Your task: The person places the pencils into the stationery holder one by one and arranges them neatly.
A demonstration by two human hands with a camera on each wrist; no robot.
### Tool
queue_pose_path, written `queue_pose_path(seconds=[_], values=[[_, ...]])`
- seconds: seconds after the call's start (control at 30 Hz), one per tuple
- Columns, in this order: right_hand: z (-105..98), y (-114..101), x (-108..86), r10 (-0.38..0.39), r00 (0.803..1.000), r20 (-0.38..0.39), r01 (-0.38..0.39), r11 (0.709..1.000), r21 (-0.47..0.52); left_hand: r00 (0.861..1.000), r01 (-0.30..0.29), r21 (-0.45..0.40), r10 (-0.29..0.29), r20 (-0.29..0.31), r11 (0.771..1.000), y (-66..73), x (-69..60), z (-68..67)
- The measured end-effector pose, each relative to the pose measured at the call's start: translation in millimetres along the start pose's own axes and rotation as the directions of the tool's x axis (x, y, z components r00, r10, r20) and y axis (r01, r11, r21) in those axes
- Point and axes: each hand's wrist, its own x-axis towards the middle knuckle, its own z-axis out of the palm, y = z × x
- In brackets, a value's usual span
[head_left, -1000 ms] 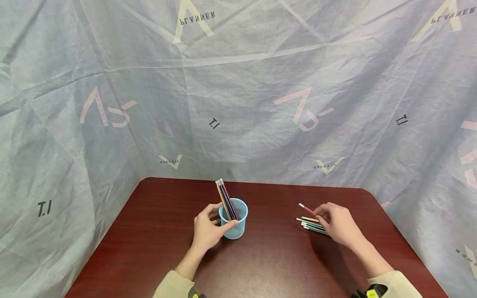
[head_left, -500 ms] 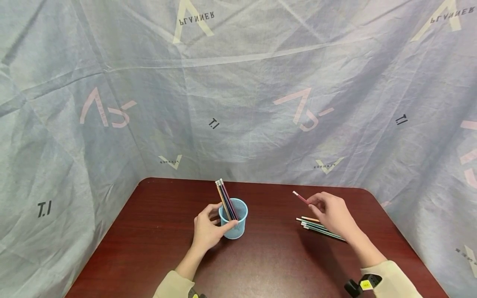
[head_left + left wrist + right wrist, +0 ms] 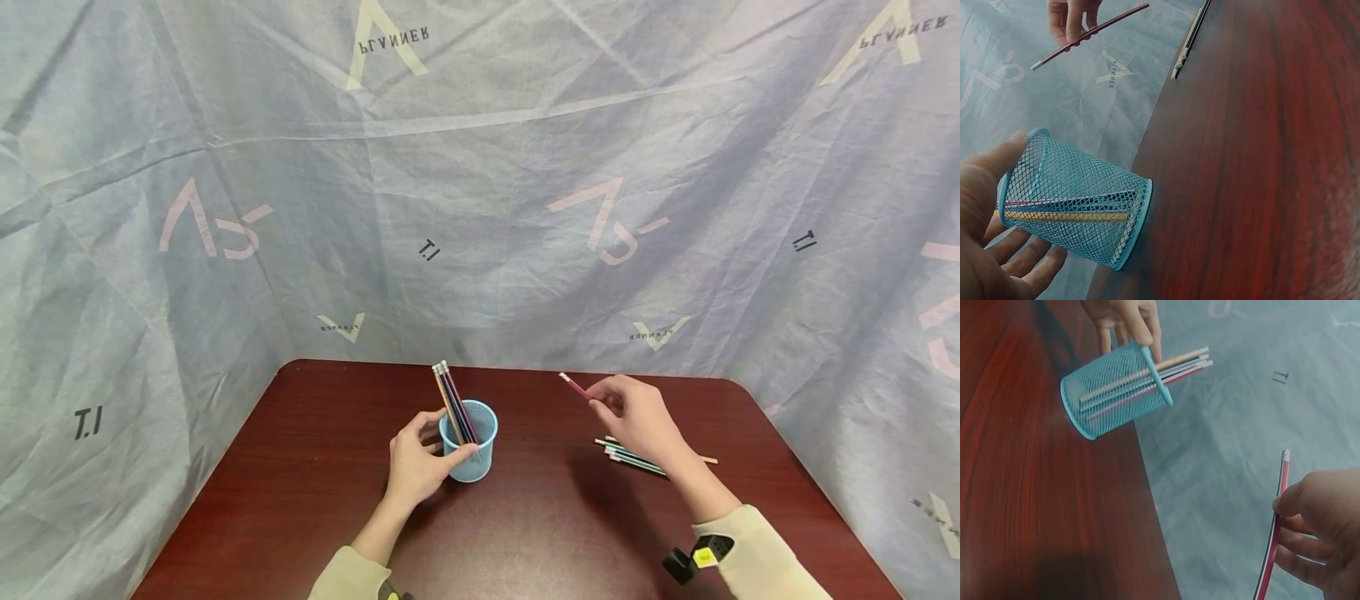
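So the main thing that just changed was the red pencil (image 3: pixel 574 386): the right hand (image 3: pixel 637 412) had carried it up and left, away from the pile (image 3: pixel 633 462), so it hung in the air between the pile and the cup (image 3: pixel 472 468). For the job in hand that meant 1 more pencil was off the table (image 3: pixel 525 525) but outside the cup, where I counted 3 pencils (image 3: pixel 454 404) leaning left together, eraser ends up. Right thumb and fingers were pinching the red pencil partway along, with its white eraser end sticking out on the cup side. The left hand (image 3: pixel 417 467) had its thumb on the near side of the rim and its fingers around the back, gripping the cup between them, with those back fingers a bit spread in the left wrist view. Compared with 1.0 s earlier, when the right hand was down low at the pile, it sat higher and a good bit further left, and an orange pencil (image 3: pixel 708 460) poked out past the right wrist. The left hand and cup basically hadn't budged, and the cup stood on the table same as before. Couldn't count the pile, tbh, since the right hand and wrist blocked part of it.
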Motion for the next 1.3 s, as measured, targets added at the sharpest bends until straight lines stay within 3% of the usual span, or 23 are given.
queue_pose_path(seconds=[0.4, 0.93, 1.13, 1.3], values=[[14, -23, 14.7, 0.009, 1.000, -0.005, -0.008, 0.996, 0.085, 1.000, -0.004, 0.004, 0.005, -0.007, 1.000, 0.0, 0.4, 1.3], [34, -59, 39.6, 0.021, 0.999, -0.041, -0.010, 0.968, 0.249, 1.000, 0.009, 0.009, -0.009, -0.015, 1.000, 0.9, -0.3, 2.0], [40, -77, 55.2, 0.042, 0.998, -0.055, -0.018, 0.930, 0.368, 1.000, 0.007, 0.019, -0.007, -0.014, 1.000, -0.5, 0.3, 1.8], [48, -92, 64.6, 0.069, 0.995, -0.068, -0.025, 0.865, 0.501, 1.000, 0.008, 0.023, -0.008, -0.007, 1.000, 0.7, -0.8, 1.0]])
